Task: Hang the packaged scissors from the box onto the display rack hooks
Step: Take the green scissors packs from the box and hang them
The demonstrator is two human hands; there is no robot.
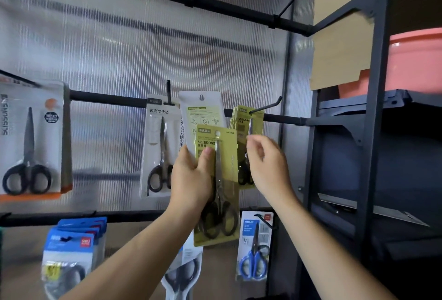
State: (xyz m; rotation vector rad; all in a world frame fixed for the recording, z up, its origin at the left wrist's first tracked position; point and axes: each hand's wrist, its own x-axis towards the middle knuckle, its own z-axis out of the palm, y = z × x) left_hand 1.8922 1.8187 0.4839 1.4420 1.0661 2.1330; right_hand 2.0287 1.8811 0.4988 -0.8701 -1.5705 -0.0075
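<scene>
My left hand (191, 180) grips two scissors packs together: a yellow-green pack (224, 156) with black-handled scissors in front and a white pack (203, 110) turned back-side out behind it. Both are held up in front of the middle rail. My right hand (267, 163) is raised just right of them with its fingers loosely curled, holding nothing, in front of several yellow-green packs (246, 127) hanging on a black hook (265, 105). Whether its fingertips touch those packs I cannot tell. The box is not in view.
A white pack (160, 146) hangs on a hook left of my hands, and a large white-and-orange pack (31, 137) hangs at far left. Blue packs (74, 249) and a blue-handled scissors pack (256, 244) hang on the lower rail. A dark shelf frame (375, 108) with a pink tub (416, 60) stands at right.
</scene>
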